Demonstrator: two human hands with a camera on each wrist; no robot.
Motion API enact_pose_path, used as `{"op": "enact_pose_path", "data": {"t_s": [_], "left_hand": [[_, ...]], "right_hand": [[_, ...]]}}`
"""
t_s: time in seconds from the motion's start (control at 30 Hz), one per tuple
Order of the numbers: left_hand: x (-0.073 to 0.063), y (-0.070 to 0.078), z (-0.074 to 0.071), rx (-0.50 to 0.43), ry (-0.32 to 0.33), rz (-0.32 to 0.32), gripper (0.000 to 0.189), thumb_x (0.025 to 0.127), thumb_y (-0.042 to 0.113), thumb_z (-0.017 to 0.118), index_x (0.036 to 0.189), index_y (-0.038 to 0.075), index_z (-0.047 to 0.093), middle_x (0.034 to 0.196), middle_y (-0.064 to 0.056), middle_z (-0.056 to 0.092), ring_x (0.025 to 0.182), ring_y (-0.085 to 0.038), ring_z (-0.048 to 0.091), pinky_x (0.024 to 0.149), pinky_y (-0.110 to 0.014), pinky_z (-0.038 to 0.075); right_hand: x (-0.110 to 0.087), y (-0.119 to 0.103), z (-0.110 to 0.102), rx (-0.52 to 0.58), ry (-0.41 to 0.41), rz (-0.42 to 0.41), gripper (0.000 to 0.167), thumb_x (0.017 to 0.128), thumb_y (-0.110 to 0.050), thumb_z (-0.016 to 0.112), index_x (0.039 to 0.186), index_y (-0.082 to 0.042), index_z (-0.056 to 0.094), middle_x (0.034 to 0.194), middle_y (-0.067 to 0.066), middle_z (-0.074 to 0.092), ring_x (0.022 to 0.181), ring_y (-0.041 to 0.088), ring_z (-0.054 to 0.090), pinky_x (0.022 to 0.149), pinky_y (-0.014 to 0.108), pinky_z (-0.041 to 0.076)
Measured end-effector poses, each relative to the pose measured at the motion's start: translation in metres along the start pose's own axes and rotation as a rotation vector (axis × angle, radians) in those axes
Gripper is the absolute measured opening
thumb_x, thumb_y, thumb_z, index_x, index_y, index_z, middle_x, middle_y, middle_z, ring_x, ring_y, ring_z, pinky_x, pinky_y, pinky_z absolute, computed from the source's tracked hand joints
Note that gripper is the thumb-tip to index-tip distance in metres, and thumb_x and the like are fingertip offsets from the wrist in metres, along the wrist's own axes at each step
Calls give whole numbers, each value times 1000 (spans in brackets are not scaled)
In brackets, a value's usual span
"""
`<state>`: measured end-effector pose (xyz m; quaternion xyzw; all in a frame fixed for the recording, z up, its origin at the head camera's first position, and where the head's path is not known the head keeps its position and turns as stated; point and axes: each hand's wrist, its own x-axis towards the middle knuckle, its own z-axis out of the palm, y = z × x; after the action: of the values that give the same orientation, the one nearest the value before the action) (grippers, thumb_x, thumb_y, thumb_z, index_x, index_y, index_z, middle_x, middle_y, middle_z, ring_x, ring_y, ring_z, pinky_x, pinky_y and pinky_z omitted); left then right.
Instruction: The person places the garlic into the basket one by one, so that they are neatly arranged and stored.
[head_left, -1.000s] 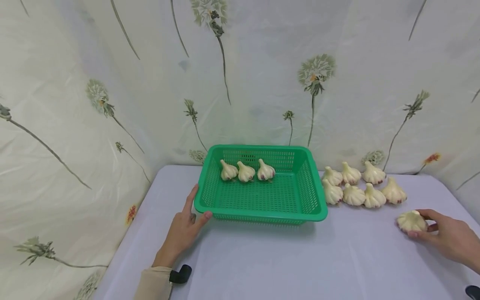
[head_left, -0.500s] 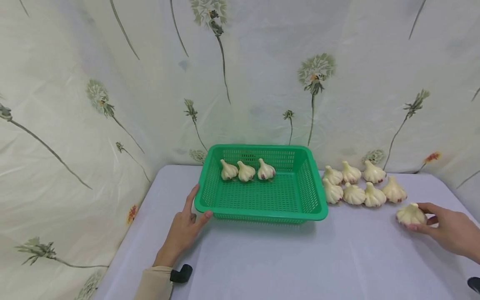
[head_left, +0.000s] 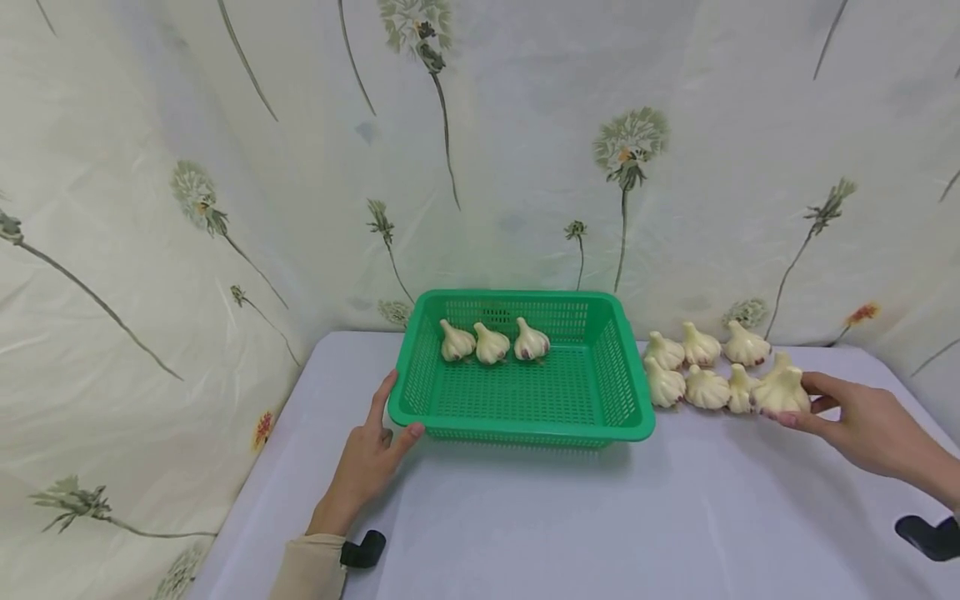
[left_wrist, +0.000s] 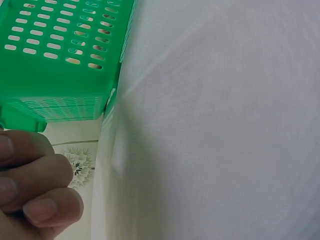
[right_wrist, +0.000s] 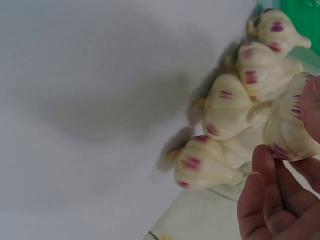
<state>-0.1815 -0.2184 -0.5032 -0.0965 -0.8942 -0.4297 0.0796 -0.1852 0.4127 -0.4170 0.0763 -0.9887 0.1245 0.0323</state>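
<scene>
My right hand [head_left: 862, 421] holds a garlic bulb [head_left: 780, 390] between thumb and fingers, in front of the right end of a garlic group. In the right wrist view this bulb [right_wrist: 289, 122] hangs close over other bulbs [right_wrist: 227, 107], its purple-streaked base showing. My left hand [head_left: 367, 467] touches the near-left corner of a green plastic basket [head_left: 517, 430], index finger stretched along the left side and thumb at the front rim. Its other fingers [left_wrist: 37, 180] are curled below the basket's corner in the left wrist view. Inside the basket, three garlic bulbs [head_left: 492, 343] stand along the back.
Several garlic bulbs [head_left: 705, 387] stand in two rows right of the basket, close to its wall. A white cloth covers the table [head_left: 555, 533]. Behind it hangs a curtain [head_left: 510, 167] printed with dandelions.
My right hand has tilted the garlic bulb upright, lifted it and carried it left and away from me, toward the bulb rows. My left hand and the basket stay put.
</scene>
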Motion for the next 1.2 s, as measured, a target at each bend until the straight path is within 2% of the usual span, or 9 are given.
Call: {"op": "enact_pose_path", "data": {"t_s": [0.13,0.3,0.43,0.53,0.63,0.83,0.93,1.07,1.2], "left_hand": [[0,0,0,-8,1,2,87,101,44,70,169,44,16,48,16,29,45,0,22,44,-23,22],[1,0,0,-8,-1,-1,87,101,45,70,169,44,16,48,16,30,45,0,22,44,-23,23],[1,0,-1,-11,-1,-3,87,101,44,70,169,43,17,48,16,30,45,0,22,44,-23,23],[1,0,-1,-13,0,-5,88,101,43,71,170,41,17,48,15,30,45,0,22,44,-23,23],[1,-1,-1,-13,-4,-6,88,100,42,71,170,41,17,48,16,30,45,0,22,44,-23,23],[1,-1,0,-8,-8,-9,88,101,44,70,169,43,16,49,16,29,46,0,22,45,-23,23],[1,-2,0,-4,-10,-9,88,101,46,70,170,42,16,49,16,30,46,0,23,45,-23,23],[1,-2,0,-4,-9,-4,87,101,46,69,170,40,16,49,16,31,46,0,23,45,-23,23],[1,-2,0,-5,-7,-1,87,101,47,69,170,39,16,49,15,31,46,1,23,45,-23,23]], "right_hand": [[9,-19,-5,0,19,-62,61,92,-40,85,124,7,64,98,22,75,91,45,72,64,45,53],[17,-39,-11,40,23,-98,46,93,-34,84,117,0,66,101,22,75,90,43,73,62,37,50],[27,-53,-18,65,2,-103,52,95,-37,82,125,3,65,107,23,75,97,45,73,65,39,52],[36,-62,-22,80,-25,-92,68,98,-40,79,139,9,58,112,28,73,103,48,70,68,43,54],[45,-72,-25,102,-34,-87,66,100,-42,75,140,8,56,111,26,72,99,44,70,64,38,50],[62,-96,-30,134,-19,-115,38,102,-43,72,105,-7,59,102,14,73,94,35,70,64,34,46],[71,-106,-32,151,-35,-120,48,102,-45,71,123,-2,63,111,18,73,102,38,70,69,37,52],[82,-116,-35,191,-90,-100,73,102,-52,69,148,2,53,130,25,66,111,38,69,77,42,55],[91,-122,-37,215,-119,-99,73,102,-53,68,148,1,55,136,26,63,112,37,68,79,42,55]]}}
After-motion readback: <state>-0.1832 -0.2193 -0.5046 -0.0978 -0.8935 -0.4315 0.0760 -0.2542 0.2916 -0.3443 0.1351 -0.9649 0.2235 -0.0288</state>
